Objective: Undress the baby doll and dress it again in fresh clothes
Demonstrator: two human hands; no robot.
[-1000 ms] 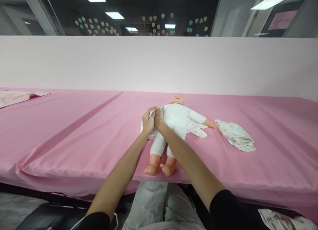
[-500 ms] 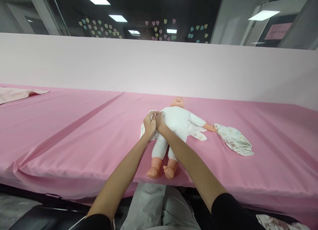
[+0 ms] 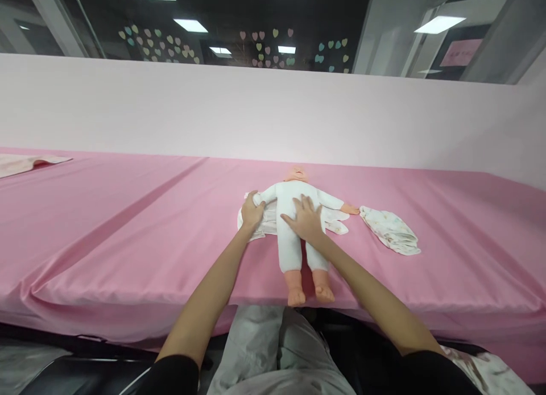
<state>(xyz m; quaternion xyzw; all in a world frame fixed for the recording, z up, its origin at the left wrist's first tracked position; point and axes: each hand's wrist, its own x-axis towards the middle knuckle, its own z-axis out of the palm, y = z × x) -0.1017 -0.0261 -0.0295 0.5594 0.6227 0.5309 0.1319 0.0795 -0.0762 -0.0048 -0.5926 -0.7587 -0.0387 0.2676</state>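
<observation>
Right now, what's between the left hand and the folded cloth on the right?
Head view: the doll, the right hand on its front, plus white clothing spread at its sides.

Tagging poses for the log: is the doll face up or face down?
Face up: the doll shows its mouth, and the right hand rests on its front.

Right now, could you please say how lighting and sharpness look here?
In the head view, lights in the dark glass show as washed-out white panels; in the head view, soft shadow dims the right end of the white wall, and a darker patch lies between the legs of the doll; in the head view, writing on the pink sign is too soft to read.
</observation>
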